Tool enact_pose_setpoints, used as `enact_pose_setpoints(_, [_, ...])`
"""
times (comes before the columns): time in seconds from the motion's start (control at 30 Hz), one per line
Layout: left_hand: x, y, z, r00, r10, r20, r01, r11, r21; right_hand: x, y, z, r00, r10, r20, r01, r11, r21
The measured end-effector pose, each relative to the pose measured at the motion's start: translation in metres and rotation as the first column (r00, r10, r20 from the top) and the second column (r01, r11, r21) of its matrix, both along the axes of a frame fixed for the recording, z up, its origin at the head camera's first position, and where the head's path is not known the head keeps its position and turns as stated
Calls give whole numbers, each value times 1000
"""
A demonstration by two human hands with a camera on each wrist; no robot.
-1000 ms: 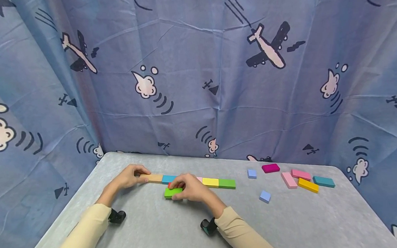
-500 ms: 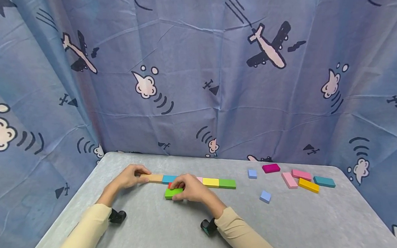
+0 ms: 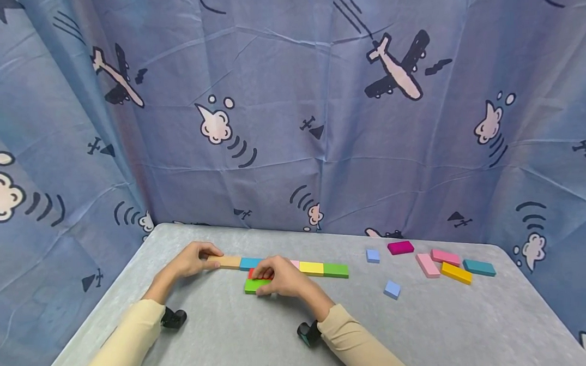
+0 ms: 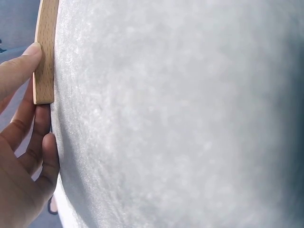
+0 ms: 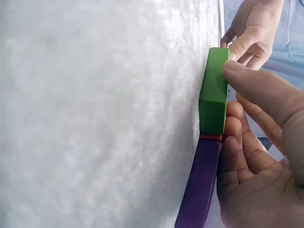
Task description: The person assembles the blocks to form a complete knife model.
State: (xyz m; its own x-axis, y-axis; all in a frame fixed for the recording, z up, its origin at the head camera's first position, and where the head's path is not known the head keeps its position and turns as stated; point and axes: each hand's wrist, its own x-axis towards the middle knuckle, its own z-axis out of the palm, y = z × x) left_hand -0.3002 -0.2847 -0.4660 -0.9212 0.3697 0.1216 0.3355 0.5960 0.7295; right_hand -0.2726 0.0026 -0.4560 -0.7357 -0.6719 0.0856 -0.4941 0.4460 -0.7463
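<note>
A row of flat blocks lies across the grey table (image 3: 231,338): tan block (image 3: 226,262), blue block (image 3: 250,263), then yellow block (image 3: 311,268) and green block (image 3: 335,270). My left hand (image 3: 209,261) holds the tan block's left end; the left wrist view shows my thumb (image 4: 21,64) on the tan block (image 4: 45,52). My right hand (image 3: 260,280) grips a bright green block (image 3: 254,285) just in front of the row. In the right wrist view the bright green block (image 5: 214,90) butts against a purple block (image 5: 202,185), with a red sliver between. My right hand hides the row's middle.
Loose blocks lie at the right: two light blue squares (image 3: 372,255) (image 3: 391,289), a magenta block (image 3: 400,247), two pink blocks (image 3: 426,265) (image 3: 444,257), an orange-yellow block (image 3: 455,272) and a teal block (image 3: 479,267). A blue patterned curtain (image 3: 320,122) closes the back and sides.
</note>
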Motion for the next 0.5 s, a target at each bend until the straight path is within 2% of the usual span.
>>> enact_pose_setpoints(0.5, [3, 1, 2, 999, -29, -19, 29, 1000, 8, -3, 1, -4, 1000, 29, -2, -29, 999, -46])
